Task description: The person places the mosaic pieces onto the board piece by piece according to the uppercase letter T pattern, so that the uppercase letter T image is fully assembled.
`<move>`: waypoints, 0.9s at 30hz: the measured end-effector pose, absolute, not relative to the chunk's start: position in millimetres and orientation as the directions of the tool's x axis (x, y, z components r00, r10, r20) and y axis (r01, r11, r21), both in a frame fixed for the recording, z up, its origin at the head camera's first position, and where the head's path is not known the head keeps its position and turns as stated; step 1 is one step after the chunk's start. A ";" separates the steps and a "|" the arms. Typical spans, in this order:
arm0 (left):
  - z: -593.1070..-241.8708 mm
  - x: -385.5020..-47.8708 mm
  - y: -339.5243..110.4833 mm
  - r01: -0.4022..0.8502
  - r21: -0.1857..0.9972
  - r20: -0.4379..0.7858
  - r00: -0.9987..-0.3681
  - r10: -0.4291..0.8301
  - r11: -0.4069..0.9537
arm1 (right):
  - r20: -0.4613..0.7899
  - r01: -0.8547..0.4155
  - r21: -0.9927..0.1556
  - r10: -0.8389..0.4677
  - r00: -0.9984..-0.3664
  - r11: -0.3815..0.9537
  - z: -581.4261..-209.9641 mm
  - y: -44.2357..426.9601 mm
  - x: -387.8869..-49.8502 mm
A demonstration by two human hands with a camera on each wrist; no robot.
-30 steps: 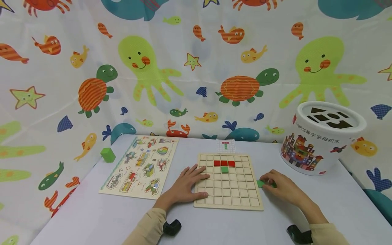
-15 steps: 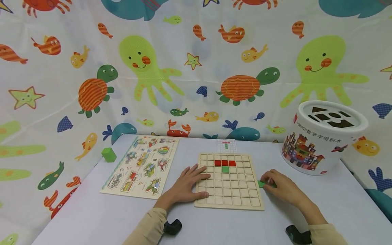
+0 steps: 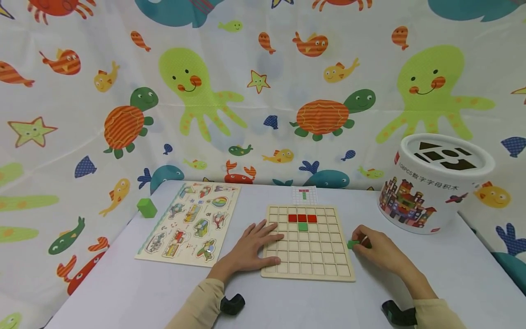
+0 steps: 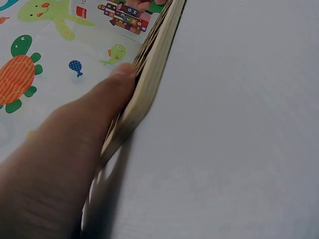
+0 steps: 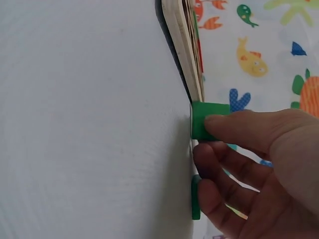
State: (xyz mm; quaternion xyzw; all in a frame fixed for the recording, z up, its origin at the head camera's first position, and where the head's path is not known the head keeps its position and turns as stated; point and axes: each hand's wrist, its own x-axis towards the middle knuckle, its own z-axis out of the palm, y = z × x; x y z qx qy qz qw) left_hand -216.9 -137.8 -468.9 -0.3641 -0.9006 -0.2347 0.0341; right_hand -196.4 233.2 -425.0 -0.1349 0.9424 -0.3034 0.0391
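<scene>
1. Puzzle [image 3: 191, 228] lay toward nine o'clock of the gridded board [image 3: 312, 257].
2. The left hand [image 3: 254, 247], its grip spread, rested on the board's nine o'clock side.
3. Three red tiles [image 3: 302, 218] and a green tile [image 3: 302, 226] sat in it toward twelve o'clock.
4. The right hand [image 3: 377, 247], just off the three o'clock edge, pinched a green block [image 5: 200, 119] in its grip.
5. A tub [image 3: 431, 192] stood toward two o'clock.

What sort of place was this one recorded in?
Probably a children's play or learning corner, though the room beyond is out of view. The cartoon sea-animal cloth, the picture puzzle and the grid board with coloured squares point that way.
</scene>
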 end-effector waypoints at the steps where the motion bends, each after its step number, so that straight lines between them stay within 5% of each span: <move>1: -469.1 -216.9 -137.8 0.671 0.397 0.228 -0.733 0.641 0.626 | 0.014 -0.228 -0.595 -0.274 -0.962 0.771 -425.2 232.9 -197.3; 27: -466.5 -217.0 -138.9 0.690 0.355 0.204 -0.716 0.668 0.631 | 0.050 -0.205 -0.702 -0.240 -0.969 0.682 -423.5 206.9 -210.7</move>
